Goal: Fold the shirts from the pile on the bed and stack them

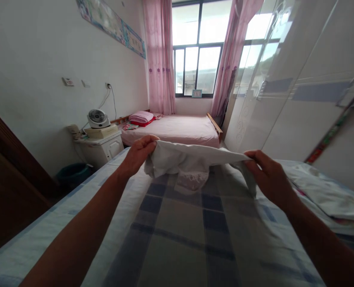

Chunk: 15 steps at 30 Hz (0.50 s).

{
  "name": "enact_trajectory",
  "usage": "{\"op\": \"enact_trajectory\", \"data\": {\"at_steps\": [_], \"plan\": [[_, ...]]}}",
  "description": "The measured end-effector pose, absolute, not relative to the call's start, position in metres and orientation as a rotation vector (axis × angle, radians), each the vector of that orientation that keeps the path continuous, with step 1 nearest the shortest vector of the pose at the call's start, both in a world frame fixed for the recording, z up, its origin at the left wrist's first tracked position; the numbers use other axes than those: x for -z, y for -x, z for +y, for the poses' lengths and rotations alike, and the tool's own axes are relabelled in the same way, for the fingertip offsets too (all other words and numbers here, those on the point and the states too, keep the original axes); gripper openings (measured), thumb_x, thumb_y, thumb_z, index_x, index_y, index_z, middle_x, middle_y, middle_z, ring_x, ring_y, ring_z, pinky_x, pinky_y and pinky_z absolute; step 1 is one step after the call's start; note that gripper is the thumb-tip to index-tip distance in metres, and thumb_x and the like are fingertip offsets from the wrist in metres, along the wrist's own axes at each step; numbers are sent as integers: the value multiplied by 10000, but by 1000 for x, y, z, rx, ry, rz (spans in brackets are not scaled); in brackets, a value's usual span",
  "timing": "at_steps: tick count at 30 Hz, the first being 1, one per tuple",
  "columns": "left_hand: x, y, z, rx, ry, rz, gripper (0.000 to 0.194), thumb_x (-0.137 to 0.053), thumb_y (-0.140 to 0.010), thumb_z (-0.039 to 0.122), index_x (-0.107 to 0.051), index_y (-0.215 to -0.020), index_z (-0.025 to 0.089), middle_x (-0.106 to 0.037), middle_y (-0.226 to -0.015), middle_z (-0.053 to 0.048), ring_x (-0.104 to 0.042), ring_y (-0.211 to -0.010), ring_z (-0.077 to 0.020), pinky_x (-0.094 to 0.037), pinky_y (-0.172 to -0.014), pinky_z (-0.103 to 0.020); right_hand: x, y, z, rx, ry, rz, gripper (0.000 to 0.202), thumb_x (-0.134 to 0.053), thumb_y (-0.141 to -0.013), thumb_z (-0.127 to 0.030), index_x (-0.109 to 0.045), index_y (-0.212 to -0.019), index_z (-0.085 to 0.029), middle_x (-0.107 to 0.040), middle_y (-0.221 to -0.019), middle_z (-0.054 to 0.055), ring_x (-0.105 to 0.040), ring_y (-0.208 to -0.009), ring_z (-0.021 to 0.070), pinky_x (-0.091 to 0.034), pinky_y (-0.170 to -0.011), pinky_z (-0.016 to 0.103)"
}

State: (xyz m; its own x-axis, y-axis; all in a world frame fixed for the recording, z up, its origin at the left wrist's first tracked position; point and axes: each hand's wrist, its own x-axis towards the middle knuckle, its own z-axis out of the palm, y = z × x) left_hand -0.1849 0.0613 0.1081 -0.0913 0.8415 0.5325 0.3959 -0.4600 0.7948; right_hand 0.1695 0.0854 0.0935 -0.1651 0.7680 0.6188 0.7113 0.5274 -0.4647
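Observation:
A white cloth garment (191, 153) is stretched above the bed in front of me, its upper edge pulled almost straight. Near its middle hangs a sheer, lace-like patch; the exact kind of garment I cannot make out. My left hand (139, 153) pinches the left end of that edge between thumb and fingers. At the opposite end, my right hand (266, 175) grips the right corner, and a fold of cloth drops beside it. Beneath both hands lies the blue and white checked bedsheet (179, 243).
Folded clothes (323, 195) lie on the bed's right side. Beyond stands a second bed (179, 127) with folded pink bedding (141, 116). At left, a small fan (98, 118) tops a white nightstand (102, 148), near a teal bin (73, 173). Glossy wardrobes (287, 103) line the right.

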Motion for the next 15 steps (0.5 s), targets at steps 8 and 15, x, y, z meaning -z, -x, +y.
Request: {"op": "enact_trajectory", "data": {"at_steps": [8,15], "plan": [[-71,215,-1,-635,-1751,1327,330,-608,-770,412,-723,-984,188,-679,-772,-55,-605,-705,-195,-477,-638,-252,-46,-242,15,-772,1248,-2354,338,-657,-685,-504,-687,-1008,-409,-698,-1050,40,-662,-915,275,-572,-735,362],[-1,222,83,-858,-1886,2097,537,-704,-622,464,-673,-1080,185,-626,-1196,-137,-542,-1120,-322,-429,-881,-329,-6,-262,156,-427,1706,-1912,387,-536,-741,-529,-675,-948,-233,-682,-1057,179,-635,-988,358,-477,-848,472]]}}
